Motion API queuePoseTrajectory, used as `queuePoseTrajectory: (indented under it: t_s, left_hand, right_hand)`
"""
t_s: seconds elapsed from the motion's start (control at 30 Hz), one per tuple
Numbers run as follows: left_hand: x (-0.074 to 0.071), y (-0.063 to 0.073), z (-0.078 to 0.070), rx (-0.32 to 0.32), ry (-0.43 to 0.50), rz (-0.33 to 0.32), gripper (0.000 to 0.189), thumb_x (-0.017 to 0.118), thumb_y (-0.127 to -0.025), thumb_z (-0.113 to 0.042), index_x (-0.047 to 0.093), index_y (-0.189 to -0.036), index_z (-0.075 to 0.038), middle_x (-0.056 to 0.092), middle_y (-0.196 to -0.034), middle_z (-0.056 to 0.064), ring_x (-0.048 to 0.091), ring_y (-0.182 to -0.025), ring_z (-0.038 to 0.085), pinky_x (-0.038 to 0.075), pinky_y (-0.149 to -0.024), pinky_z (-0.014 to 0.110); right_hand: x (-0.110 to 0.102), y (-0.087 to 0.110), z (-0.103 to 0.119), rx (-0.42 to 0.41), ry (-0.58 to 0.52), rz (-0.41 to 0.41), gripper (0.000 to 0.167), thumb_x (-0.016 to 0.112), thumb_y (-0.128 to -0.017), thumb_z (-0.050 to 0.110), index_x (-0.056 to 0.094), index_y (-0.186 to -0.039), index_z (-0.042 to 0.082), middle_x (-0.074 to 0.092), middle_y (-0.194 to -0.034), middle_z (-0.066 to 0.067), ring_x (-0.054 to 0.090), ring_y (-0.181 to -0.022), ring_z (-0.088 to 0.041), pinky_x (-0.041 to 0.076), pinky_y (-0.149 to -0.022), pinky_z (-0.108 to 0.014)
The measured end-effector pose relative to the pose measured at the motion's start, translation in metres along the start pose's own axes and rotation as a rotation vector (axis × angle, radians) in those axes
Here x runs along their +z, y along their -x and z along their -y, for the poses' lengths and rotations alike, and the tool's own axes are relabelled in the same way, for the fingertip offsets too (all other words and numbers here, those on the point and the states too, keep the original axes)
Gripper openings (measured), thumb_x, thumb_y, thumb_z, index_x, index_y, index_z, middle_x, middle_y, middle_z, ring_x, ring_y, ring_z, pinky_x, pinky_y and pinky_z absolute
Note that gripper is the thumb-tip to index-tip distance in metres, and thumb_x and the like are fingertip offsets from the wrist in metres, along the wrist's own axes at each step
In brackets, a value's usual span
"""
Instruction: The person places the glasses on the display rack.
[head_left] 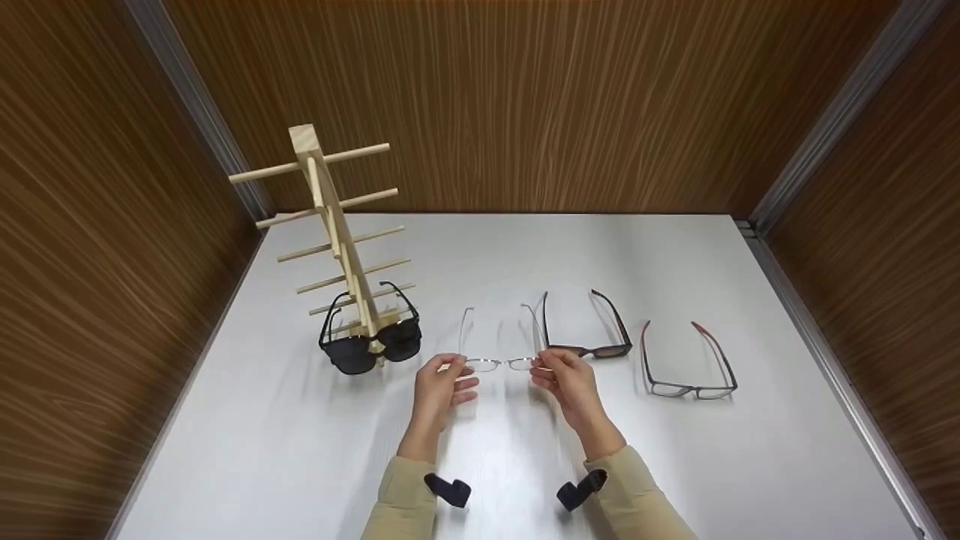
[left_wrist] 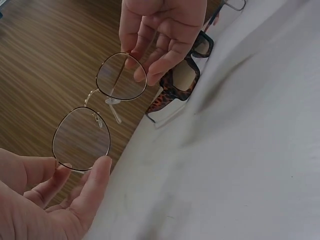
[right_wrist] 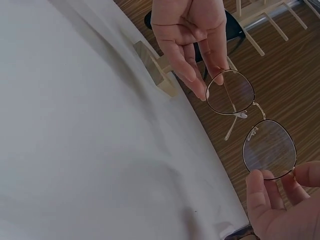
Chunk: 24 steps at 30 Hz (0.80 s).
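Observation:
A pair of thin wire-rimmed eyeglasses [head_left: 482,365] is held up between both hands, lenses toward the person and temples unfolded, pointing away. My left hand [head_left: 439,386] pinches the frame at its left outer corner. At the opposite corner my right hand [head_left: 568,379] pinches it with thumb and fingers. Both wrist views show round, dark-edged clear lenses [left_wrist: 81,138] and a gold-coloured bridge [right_wrist: 259,110]. Close behind the right hand, tortoiseshell glasses [left_wrist: 181,82] with tinted lenses lie on the table, partly covered by that hand in the head view.
To the left stands a wooden eyewear rack [head_left: 334,214] with several pegs sticking out both sides. Black sunglasses [head_left: 352,355] hang low on it. Dark-framed glasses with red temples [head_left: 716,349] lie on the white table [head_left: 750,465] at right. Wood-grain panels [head_left: 525,105] enclose the table.

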<state>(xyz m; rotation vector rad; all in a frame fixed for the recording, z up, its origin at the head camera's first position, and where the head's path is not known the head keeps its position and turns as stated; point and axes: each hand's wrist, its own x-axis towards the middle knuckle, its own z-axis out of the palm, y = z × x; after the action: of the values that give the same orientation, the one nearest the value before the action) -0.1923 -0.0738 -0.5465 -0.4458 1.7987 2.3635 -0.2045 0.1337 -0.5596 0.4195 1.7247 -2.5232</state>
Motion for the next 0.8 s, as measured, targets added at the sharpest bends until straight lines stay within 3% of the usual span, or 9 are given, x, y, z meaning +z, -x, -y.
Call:
queuePoseTrajectory:
  t_s: [0.07,0.43,0.8]
  left_hand:
    - [-0.002,-0.005,0.005,-0.004,-0.005,0.007,0.022,0.056,-0.094,-0.015,0.054,-0.106,0.003,0.061,-0.101,0.028,0.066,-0.084,0.037,0.056,-0.062,0.039]
    - [-0.003,0.006,-0.004,0.001,-0.086,0.049,0.033,0.056,-0.095,-0.022,0.054,-0.117,0.002,0.061,-0.105,0.025,0.065,-0.089,0.036,0.056,-0.063,0.038]
    - [-0.004,0.015,-0.014,0.061,-0.110,0.041,0.033,0.059,-0.093,-0.023,0.057,-0.114,0.003,0.064,-0.097,0.020,0.066,-0.086,0.035,0.056,-0.063,0.038]
  right_hand:
    - [-0.001,0.000,0.001,0.002,-0.001,0.009,0.016,0.057,-0.091,0.003,0.055,-0.101,-0.009,0.062,-0.087,-0.016,0.065,-0.076,-0.022,0.055,-0.069,-0.031]
    - [-0.003,0.006,0.008,-0.004,-0.029,0.029,0.015,0.056,-0.091,0.004,0.057,-0.101,-0.007,0.063,-0.088,-0.016,0.065,-0.076,-0.023,0.055,-0.072,-0.032]
    - [0.001,0.012,0.017,-0.032,-0.006,0.055,0.016,0.057,-0.092,0.004,0.058,-0.103,-0.008,0.062,-0.092,-0.018,0.065,-0.081,-0.024,0.054,-0.074,-0.033]
